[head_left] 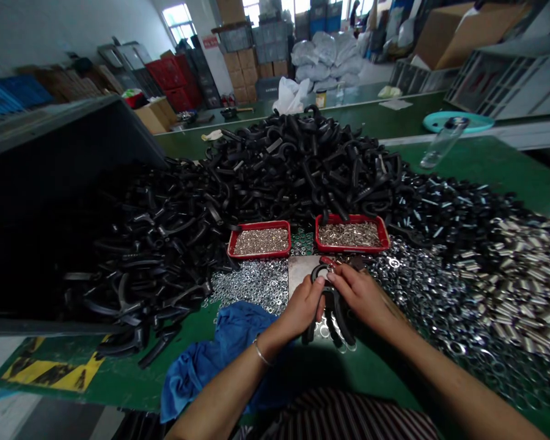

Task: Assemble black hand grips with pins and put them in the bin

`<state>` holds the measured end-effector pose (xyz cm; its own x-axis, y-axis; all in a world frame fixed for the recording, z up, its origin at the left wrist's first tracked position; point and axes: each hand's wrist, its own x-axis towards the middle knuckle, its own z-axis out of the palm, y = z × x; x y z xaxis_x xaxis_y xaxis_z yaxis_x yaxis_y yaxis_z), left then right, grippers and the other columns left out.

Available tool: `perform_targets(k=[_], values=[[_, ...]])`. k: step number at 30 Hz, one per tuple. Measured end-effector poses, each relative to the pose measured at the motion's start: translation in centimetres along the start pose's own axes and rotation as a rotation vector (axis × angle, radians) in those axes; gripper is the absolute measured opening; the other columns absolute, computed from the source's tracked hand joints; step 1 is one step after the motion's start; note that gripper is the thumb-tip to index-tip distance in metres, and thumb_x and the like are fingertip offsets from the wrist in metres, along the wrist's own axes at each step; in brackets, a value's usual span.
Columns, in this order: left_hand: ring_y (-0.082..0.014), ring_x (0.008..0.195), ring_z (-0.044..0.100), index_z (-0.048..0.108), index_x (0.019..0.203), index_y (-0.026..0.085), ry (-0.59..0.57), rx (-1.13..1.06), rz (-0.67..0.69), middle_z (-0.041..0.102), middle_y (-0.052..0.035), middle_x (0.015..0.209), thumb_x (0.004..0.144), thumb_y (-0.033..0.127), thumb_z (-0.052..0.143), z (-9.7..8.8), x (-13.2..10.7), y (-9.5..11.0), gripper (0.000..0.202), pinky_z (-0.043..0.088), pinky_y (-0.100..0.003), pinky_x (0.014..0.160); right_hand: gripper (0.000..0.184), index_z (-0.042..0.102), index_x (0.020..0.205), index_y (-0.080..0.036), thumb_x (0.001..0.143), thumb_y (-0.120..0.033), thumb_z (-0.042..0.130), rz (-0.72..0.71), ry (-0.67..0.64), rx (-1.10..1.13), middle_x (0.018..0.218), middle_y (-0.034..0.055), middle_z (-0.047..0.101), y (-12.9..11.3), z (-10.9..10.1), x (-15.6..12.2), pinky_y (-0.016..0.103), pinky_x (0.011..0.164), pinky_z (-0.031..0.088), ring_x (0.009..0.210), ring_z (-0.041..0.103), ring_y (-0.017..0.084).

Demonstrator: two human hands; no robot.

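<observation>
Both of my hands meet over a metal plate (297, 266) near the table's front. My left hand (304, 304) is closed around a black handle piece (321, 272) with a curved, hook-like end. At that curved end the fingers of my right hand (352, 289) are pinched together; what sits between them is too small to make out. A red thing (327, 260) shows just beyond the right fingertips. Under my hands, more black curved arms (343, 324) hang or lie, partly hidden. Shiny rings (324, 330) lie below them.
Two red trays (259, 254) (352, 249) of tiny metal parts stand ahead. Behind rises a heap of black handles (302, 165). Metal washers (256, 284) and silver cylinders (522, 287) spread sideways. A blue cloth (224, 342), dark bin (73, 134) and clear bottle (442, 145) are around.
</observation>
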<state>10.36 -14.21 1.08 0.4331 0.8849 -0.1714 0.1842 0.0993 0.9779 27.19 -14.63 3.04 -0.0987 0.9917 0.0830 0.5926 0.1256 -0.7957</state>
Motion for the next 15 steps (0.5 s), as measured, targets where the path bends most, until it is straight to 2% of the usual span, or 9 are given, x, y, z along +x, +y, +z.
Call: perform_targets(k=[3, 5, 7, 9, 11, 15], values=[[-0.0153, 0.045, 0.05, 0.051, 0.112, 0.02, 0.012, 0.061, 0.031, 0.048, 0.0061, 0.049, 0.099, 0.06, 0.029, -0.2, -0.3, -0.1, 0.047, 0.037, -0.026, 0.049, 0.027, 0.053, 0.085, -0.025, 0.099, -0.045, 0.042, 0.006, 0.072, 0.064, 0.071, 0.0013, 0.06, 0.4, 0.9, -0.8, 0.03, 0.064, 0.042, 0.066, 0.056, 0.019], [-0.0173, 0.05, 0.055, 0.051, 0.116, 0.02, 0.019, 0.141, 0.052, 0.052, 0.0038, 0.054, 0.1, 0.059, 0.029, -0.6, -0.5, 0.0, 0.048, 0.041, -0.028, 0.054, 0.028, 0.052, 0.084, -0.025, 0.1, -0.045, 0.041, -0.002, 0.062, 0.088, 0.072, 0.0008, 0.059, 0.4, 1.0, -1.0, 0.03, 0.065, 0.041, 0.066, 0.055, 0.019], [-0.0211, 0.063, 0.063, 0.051, 0.12, 0.018, 0.027, 0.282, 0.073, 0.061, -0.0022, 0.067, 0.1, 0.056, 0.031, -1.2, -0.7, 0.1, 0.047, 0.046, -0.032, 0.063, 0.029, 0.051, 0.08, -0.024, 0.099, -0.045, 0.043, -0.014, 0.022, 0.091, 0.071, 0.0006, 0.058, 0.0, 0.6, -1.0, 0.03, 0.065, 0.042, 0.065, 0.055, 0.018], [-0.0263, 0.082, 0.068, 0.049, 0.125, 0.016, 0.021, 0.443, 0.106, 0.068, -0.0106, 0.089, 0.1, 0.053, 0.034, -1.8, -1.0, 0.2, 0.047, 0.05, -0.037, 0.074, 0.031, 0.051, 0.078, -0.024, 0.098, -0.046, 0.045, -0.021, -0.049, 0.107, 0.07, 0.0004, 0.058, -0.4, 0.0, -0.9, 0.03, 0.065, 0.043, 0.065, 0.055, 0.018], [-0.03, 0.097, 0.068, 0.045, 0.131, 0.016, -0.037, 0.556, 0.137, 0.069, -0.0153, 0.107, 0.098, 0.054, 0.038, -2.4, -1.5, 0.3, 0.05, 0.05, -0.04, 0.083, 0.03, 0.056, 0.082, -0.023, 0.097, -0.047, 0.046, -0.031, -0.163, 0.17, 0.075, 0.0012, 0.061, -0.8, -0.6, -1.1, 0.03, 0.067, 0.045, 0.07, 0.057, 0.018], [-0.0336, 0.1, 0.069, 0.044, 0.134, 0.016, -0.196, 0.681, 0.145, 0.069, -0.0175, 0.112, 0.092, 0.062, 0.048, -3.0, -2.6, 0.3, 0.063, 0.051, -0.042, 0.082, 0.03, 0.062, 0.095, -0.023, 0.099, -0.046, 0.043, 0.014, -0.37, 0.297, 0.086, 0.0025, 0.066, -1.0, -0.9, -1.9, 0.03, 0.071, 0.05, 0.076, 0.061, 0.018]])
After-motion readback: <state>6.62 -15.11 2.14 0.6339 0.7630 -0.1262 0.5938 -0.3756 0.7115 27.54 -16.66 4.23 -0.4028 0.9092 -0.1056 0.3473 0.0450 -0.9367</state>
